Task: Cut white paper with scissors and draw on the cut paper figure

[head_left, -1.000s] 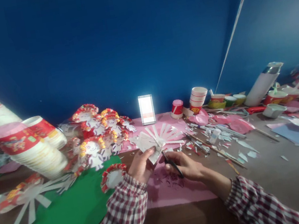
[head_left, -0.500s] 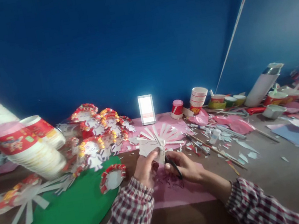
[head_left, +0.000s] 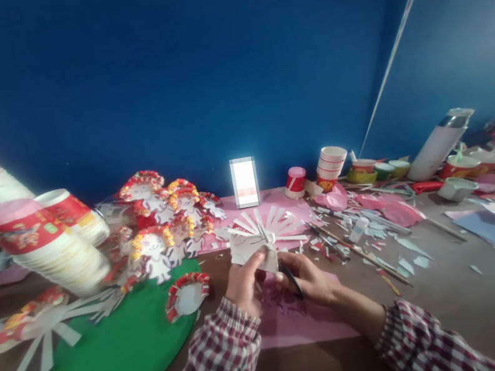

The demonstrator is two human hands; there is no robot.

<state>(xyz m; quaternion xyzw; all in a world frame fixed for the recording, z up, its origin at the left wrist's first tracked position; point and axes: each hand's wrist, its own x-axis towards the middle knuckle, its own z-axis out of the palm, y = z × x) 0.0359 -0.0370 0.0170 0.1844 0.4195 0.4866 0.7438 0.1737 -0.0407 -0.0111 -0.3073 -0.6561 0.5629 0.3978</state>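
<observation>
My left hand [head_left: 246, 282] pinches a small sheet of white paper [head_left: 243, 248] with dark drawn lines, thumb on top. In my right hand [head_left: 309, 278] are dark-handled scissors [head_left: 293, 280], fingers wrapped round the handles. The scissor blades point away from me at the paper's right edge; whether they are parted I cannot tell. Beneath both hands lies a pink sheet [head_left: 309, 326] with dark marks on it. Just beyond the paper, a fan of white paper strips [head_left: 284, 220] spreads over another pink sheet [head_left: 227, 206].
A green oval [head_left: 116, 366] and a red-rimmed paper ring [head_left: 188, 296] lie left. Cut-out paper figures [head_left: 153, 252] stand behind them, beside leaning stacks of paper cups [head_left: 67, 260]. To the right are paper scraps [head_left: 359, 230], a brush [head_left: 378, 261] and a tilted bottle [head_left: 438, 147].
The paper in my left hand has turned slightly, and more of its face shows. My right hand stays close to it with the scissors. The view has shifted a little.
</observation>
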